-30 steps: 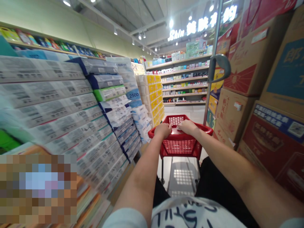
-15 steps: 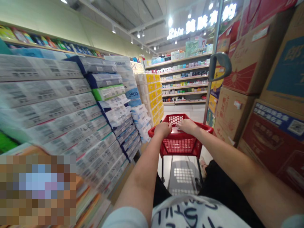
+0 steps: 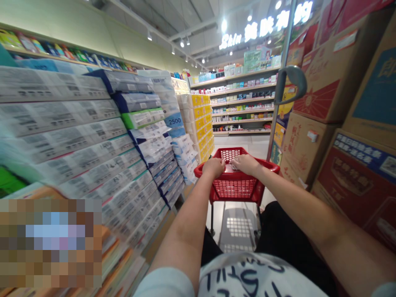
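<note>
Gripping red cart basket (image 3: 235, 189) (left hand (image 3: 213, 167), right hand (image 3: 245, 164))

Left hand: this left hand (image 3: 213, 168) is closed over the front rim of a red plastic shopping cart (image 3: 236, 189), and the fingers (image 3: 221, 166) are curling on the rim.
Right hand: this right hand (image 3: 246, 164) lies on the same rim, just beside the left hand, and its fingers (image 3: 235, 162) point toward the left hand.
Under the fingers: the cart has a mesh wall, and it stands on a pale floor (image 3: 238, 227).
Left of the fingers: wrapped packs of tissue (image 3: 93, 140) are stacked high, near the cart.
Right of the fingers: cardboard cartons (image 3: 312, 82) are piled.
Ahead of the fingers: far shelves of boxed products (image 3: 241, 103) stand under a lit sign (image 3: 266, 27).
</note>
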The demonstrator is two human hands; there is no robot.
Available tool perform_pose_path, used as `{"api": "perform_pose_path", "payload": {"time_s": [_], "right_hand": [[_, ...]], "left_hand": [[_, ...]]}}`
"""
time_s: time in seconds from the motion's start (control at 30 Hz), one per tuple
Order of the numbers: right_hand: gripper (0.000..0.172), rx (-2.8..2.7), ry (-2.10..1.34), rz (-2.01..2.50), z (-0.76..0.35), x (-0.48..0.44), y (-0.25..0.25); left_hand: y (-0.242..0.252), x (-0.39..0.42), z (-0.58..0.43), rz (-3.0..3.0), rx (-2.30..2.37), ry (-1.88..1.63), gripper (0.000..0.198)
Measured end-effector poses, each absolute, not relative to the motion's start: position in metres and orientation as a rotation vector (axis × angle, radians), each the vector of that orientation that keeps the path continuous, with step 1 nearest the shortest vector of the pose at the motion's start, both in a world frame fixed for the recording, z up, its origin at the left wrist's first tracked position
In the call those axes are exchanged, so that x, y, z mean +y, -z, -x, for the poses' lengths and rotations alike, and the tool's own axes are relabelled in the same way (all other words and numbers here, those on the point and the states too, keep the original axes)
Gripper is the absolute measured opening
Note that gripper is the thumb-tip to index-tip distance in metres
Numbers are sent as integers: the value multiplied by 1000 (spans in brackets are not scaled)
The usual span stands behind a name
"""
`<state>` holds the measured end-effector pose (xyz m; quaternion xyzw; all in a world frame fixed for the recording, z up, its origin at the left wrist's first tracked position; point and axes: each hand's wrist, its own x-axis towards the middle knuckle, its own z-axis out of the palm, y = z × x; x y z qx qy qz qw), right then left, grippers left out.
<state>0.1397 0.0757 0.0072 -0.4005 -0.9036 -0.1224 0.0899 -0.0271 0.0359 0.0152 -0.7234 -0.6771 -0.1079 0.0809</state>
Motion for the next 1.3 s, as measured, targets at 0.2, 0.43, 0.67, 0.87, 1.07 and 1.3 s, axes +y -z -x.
{"api": "perform_pose_path", "payload": {"time_s": [0.2,0.43,0.67,0.87,1.07,1.3], "right_hand": [[39,-2649,260,1149,-142,73,-4],[34,-2719,395,1217,-140,75,-9],[44,-2624,362,1248,-143,61,-8],[36,-2656,436,1328,-141,61,-12],[38,-2601,300,1212,-143,61,-8],[36,-2688,424,1277,-142,64,-12]], "left_hand": [[-15,36,26,2159,-2034,327,48],[-15,34,27,2163,-2018,313,49],[-14,34,26,2150,-2016,331,49],[-16,32,25,2150,-2025,315,50],[-16,32,24,2153,-2042,294,50],[-16,32,26,2153,-2035,295,51]]}}
